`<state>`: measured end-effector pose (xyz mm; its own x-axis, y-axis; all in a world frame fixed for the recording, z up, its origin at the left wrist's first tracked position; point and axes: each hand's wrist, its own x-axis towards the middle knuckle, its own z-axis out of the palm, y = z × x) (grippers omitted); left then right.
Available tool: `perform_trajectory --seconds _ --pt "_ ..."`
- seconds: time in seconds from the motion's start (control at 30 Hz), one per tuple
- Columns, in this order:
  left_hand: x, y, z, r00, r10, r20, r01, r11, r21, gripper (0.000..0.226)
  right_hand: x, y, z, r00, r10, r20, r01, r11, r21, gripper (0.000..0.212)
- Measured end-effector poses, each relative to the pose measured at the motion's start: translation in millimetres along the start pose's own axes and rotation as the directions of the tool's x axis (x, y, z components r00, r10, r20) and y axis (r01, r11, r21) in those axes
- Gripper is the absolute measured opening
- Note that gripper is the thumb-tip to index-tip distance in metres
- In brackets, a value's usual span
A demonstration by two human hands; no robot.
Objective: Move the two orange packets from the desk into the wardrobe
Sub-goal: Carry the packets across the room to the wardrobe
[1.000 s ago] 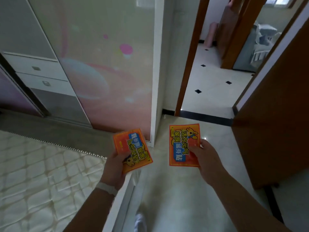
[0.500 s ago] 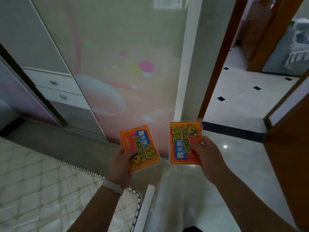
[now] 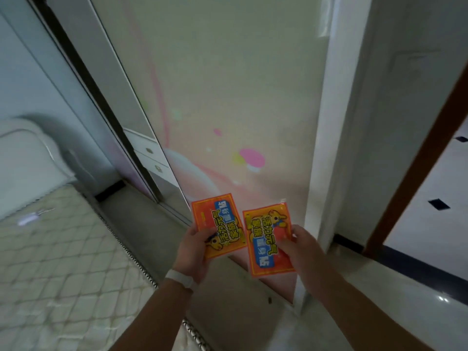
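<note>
Two packets up, one per hand: left hand [image 3: 195, 252] pinches left packet [image 3: 217, 225], right hand [image 3: 301, 249] pinches right packet [image 3: 269, 239]. Wardrobe [image 3: 228, 97] at 12, opening w/ drawers [image 3: 152, 158] at 10, so imo step left, keep both flat.

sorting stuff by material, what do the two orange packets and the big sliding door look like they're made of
Left packet and right packet: likely glossy printed plastic film; flat, thin, with a sheen. Sliding door: looks like frosted glass or acrylic with a pastel print; soft reflections, hard to say which.

mattress [image 3: 63, 262] left, wardrobe [image 3: 228, 97] ahead, doorway [image 3: 430, 224] right
</note>
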<state>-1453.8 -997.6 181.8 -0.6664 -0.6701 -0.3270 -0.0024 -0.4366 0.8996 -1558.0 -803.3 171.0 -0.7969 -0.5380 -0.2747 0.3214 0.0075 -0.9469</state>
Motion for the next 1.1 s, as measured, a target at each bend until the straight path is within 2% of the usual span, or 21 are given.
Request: perform_trajectory --seconds 0.07,0.33,0.57,0.67,0.87,1.1 --pt "7 8 5 0.999 0.035 -0.031 -0.035 0.999 -0.008 0.033 16 -14 0 0.999 -0.003 0.051 0.004 1.000 -0.012 0.024" --pt "23 23 -24 0.968 0.089 -0.234 -0.118 0.986 -0.115 0.031 72 -38 27 0.978 -0.004 0.209 0.017 0.998 -0.064 0.003" --pt "44 36 -59 0.936 0.082 -0.341 -0.160 0.965 -0.207 0.029 119 -40 76 0.958 0.033 0.286 0.000 0.993 -0.114 0.011" --pt "72 52 -73 0.942 0.083 -0.325 -0.173 0.951 -0.257 0.029 150 -47 104 0.958 0.017 0.288 0.016 0.993 -0.115 0.013" --pt "163 106 -121 0.932 0.140 -0.333 -0.240 0.929 -0.281 0.036 234 -68 187 0.947 -0.039 0.319 0.097 0.981 -0.170 0.013" --pt "250 167 -211 0.920 0.149 -0.364 -0.262 0.922 -0.286 0.036 318 -82 324 0.932 -0.014 0.362 0.093 0.975 -0.203 0.010"
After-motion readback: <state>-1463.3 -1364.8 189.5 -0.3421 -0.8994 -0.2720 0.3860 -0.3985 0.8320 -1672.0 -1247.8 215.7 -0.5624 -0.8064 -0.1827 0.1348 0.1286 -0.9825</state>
